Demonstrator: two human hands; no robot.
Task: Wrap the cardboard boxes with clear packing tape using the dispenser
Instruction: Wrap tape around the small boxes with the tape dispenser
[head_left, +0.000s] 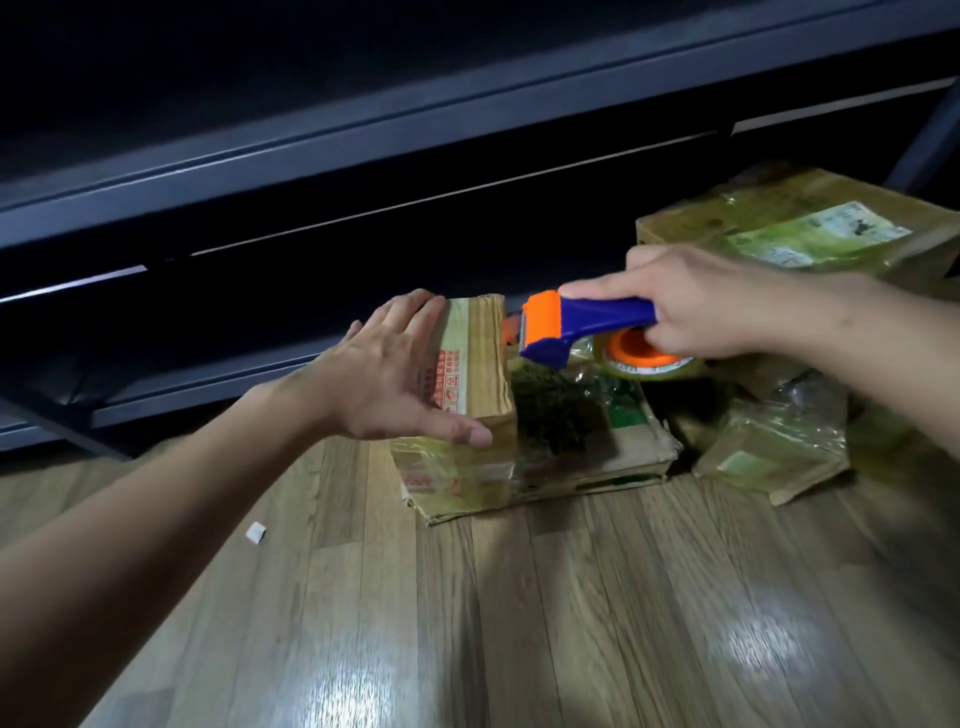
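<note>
A cardboard box (545, 441) with red print and a dark green picture lies on the wooden floor, partly covered in glossy clear tape. My left hand (395, 374) rests flat on the box's left top, fingers spread, thumb along the near edge. My right hand (701, 306) grips the blue and orange tape dispenser (582, 327), index finger stretched along its handle. The dispenser's orange head is at the box's far top edge. Its roll of clear tape (644, 358) sits under my right hand.
A larger taped box (810, 234) stands at the back right, and a smaller taped one (779, 441) lies beside the main box. A dark metal shelf frame (311, 156) runs along the back. A small white scrap (256, 533) lies on the floor at the left.
</note>
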